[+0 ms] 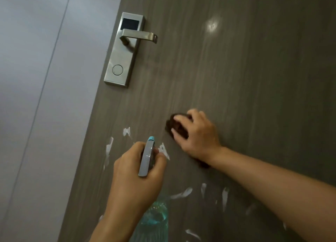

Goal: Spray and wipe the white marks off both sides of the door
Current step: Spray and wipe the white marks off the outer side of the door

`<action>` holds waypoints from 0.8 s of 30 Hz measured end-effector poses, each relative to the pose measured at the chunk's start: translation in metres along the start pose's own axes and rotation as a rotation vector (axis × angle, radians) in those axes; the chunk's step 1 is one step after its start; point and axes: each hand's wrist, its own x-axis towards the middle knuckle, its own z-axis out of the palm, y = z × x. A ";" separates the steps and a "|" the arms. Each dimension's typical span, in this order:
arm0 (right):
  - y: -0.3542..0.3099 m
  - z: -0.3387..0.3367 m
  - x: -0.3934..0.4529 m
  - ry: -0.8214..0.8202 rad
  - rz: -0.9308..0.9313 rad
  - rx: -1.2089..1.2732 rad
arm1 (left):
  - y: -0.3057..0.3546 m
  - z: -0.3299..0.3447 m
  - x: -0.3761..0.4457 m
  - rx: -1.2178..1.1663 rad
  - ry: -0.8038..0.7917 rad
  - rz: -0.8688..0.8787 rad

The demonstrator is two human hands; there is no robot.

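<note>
On the door [236,78] – white marks [109,148], smeared

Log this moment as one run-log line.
left hand: grips spray bottle | right hand: presses brown cloth on door | white marks: remain

Pale grey wall [32,96] left of frame, thin vertical seam [54,47] through it; soft, dim light.
</note>
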 end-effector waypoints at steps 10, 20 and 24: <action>-0.029 0.049 0.103 0.061 -0.092 -0.144 | -0.029 -0.022 0.011 -0.020 0.046 -0.045; -0.054 0.027 -0.029 -0.309 -0.433 -0.025 | -0.023 -0.036 0.007 0.012 0.043 -0.002; -0.014 0.012 0.041 -0.043 -0.084 -0.082 | -0.031 -0.037 0.007 -0.021 0.034 -0.014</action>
